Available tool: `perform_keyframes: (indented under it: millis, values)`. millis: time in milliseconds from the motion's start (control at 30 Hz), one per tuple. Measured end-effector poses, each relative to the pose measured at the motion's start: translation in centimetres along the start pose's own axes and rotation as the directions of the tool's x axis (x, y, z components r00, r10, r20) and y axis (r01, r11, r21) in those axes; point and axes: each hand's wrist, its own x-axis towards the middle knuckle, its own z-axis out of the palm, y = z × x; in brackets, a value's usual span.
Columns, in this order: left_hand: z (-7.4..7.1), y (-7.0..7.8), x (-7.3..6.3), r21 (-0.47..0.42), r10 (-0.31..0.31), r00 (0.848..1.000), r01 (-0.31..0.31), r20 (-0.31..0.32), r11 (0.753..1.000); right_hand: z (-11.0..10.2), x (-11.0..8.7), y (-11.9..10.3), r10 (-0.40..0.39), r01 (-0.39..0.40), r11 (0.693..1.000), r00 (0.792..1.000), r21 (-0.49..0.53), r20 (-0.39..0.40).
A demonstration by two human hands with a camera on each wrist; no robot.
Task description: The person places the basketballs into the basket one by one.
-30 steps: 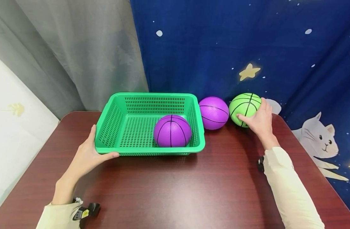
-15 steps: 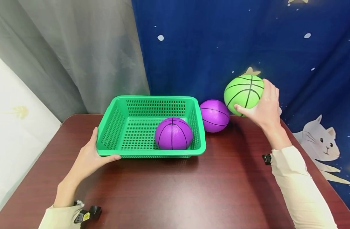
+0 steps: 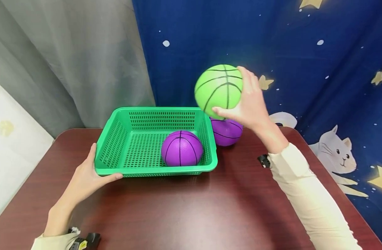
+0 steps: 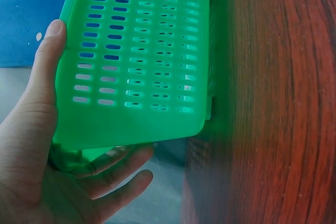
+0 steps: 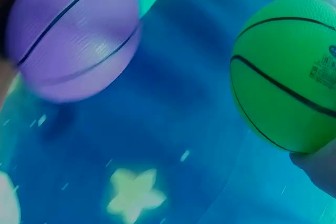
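Observation:
My right hand [image 3: 251, 100] grips a lime-green toy basketball [image 3: 218, 91] with black lines, thumb low and fingers over its right side. The ball is up in the air, overlapping the back right corner of the green plastic basket [image 3: 155, 171] in the head view. At the basket's front left corner my left hand [image 3: 87, 177] holds on, its thumb along the front rim and its fingers round the left end. One purple basketball [image 3: 182, 149] lies inside the basket, towards the right. Behind the green ball, a second purple basketball [image 3: 226, 133] is partly hidden, close against the basket's right side.
Everything stands on a dark red-brown wooden table [image 3: 178, 211]. A grey curtain [image 3: 84, 62] and a blue curtain [image 3: 178, 52] with stars and a cat print hang right behind its back edge.
The green basketball has been lifted off the table by my right hand and carried left towards the basket. My left hand stays at the basket's corner, and the purple balls keep their places.

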Motion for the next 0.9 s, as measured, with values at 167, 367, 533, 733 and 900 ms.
perform_keyframes:
  millis: [167,367,533,733,900]
  values:
    - [-0.4,-0.2,-0.1,0.020,-0.027,1.000,0.027,0.007,0.999,3.1,1.7,-4.2,-0.029,0.020,0.999,0.983,0.050,0.182]
    - [-0.4,-0.5,0.0,0.028,-0.021,1.000,0.021,0.001,0.999,7.5,2.7,-8.8,-0.175,0.154,0.984,0.920,0.088,0.350]
    - [-0.4,-0.3,-0.1,0.031,-0.015,1.000,0.015,0.003,0.999,10.9,2.5,-12.4,-0.207,0.228,0.973,0.804,0.034,0.558]
    - [-0.4,-0.4,0.0,0.038,-0.007,1.000,0.008,-0.007,0.999,14.4,2.3,-15.0,-0.156,0.283,0.957,0.689,-0.065,0.708]
    - [-0.3,-0.5,0.0,0.040,-0.002,1.000,0.003,-0.016,0.999,16.8,1.6,-15.8,-0.123,0.288,0.953,0.648,-0.092,0.752]
